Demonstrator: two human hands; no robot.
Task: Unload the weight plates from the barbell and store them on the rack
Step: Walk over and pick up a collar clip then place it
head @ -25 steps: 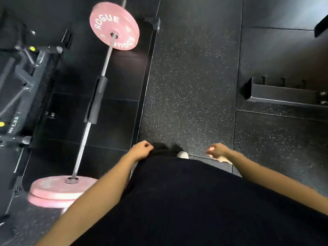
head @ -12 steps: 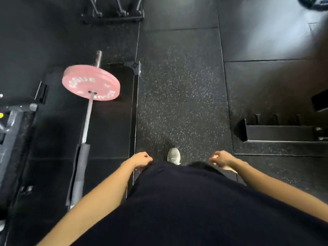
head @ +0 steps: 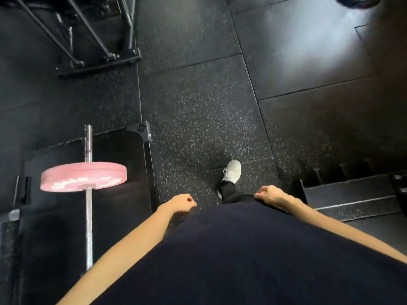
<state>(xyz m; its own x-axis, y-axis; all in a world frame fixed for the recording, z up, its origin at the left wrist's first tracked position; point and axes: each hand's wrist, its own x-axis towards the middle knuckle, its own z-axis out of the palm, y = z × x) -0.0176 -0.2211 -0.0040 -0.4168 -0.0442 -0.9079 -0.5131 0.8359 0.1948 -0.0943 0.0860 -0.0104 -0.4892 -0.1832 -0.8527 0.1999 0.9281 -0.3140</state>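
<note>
Both hands — left hand [head: 179,203], right hand [head: 269,194] — hang loosely curled, empty. Pink plate [head: 83,177] on the barbell [head: 88,227] slides nearer now — unloading comes next, I'd judge.

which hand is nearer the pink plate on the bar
Left. The left hand hangs just right of the pink plate, touching nothing. The right hand is farther off, on the far side of the body.

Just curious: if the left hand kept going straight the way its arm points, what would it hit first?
Probably nothing soon: the left hand points up-frame over bare speckled floor. The pink plate sits off to its side. Depth is hard to judge.
</note>
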